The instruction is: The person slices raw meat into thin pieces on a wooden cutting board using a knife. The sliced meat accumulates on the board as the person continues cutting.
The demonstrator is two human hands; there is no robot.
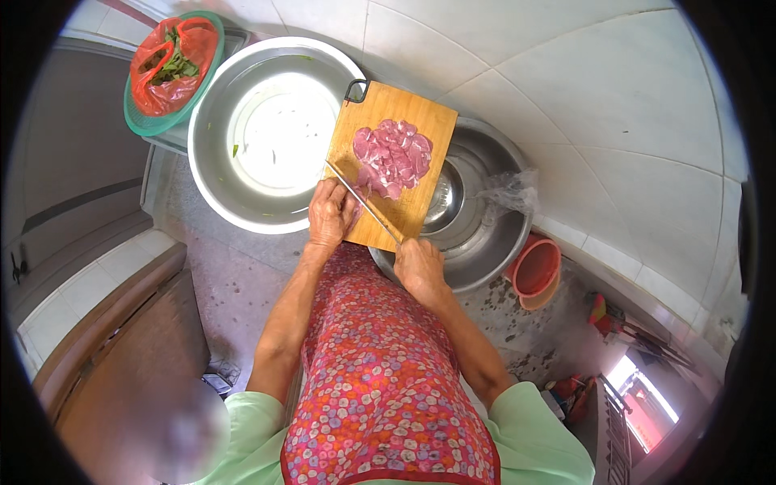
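Observation:
A wooden cutting board [440, 125] with a dark corner handle lies in front of me, bridging toward the basin on the right. Sliced raw meat [394, 153] is heaped on its middle. My right hand [419, 263] is closed around the handle of a knife [364, 202], whose blade slants up and left across the board. At the board's left edge my left hand [330, 212] presses on a piece of meat beside the blade, fingers bent together. The blade and fingers partly hide that piece.
A large metal basin [212, 174] of water stands left. Right, another metal basin [505, 145] holds a metal bowl [444, 198] and a clear plastic bag [511, 192]. A red bucket [537, 268] sits beside it. Far left, a green basket [134, 117] holds a red bag [166, 90] of leafy greens.

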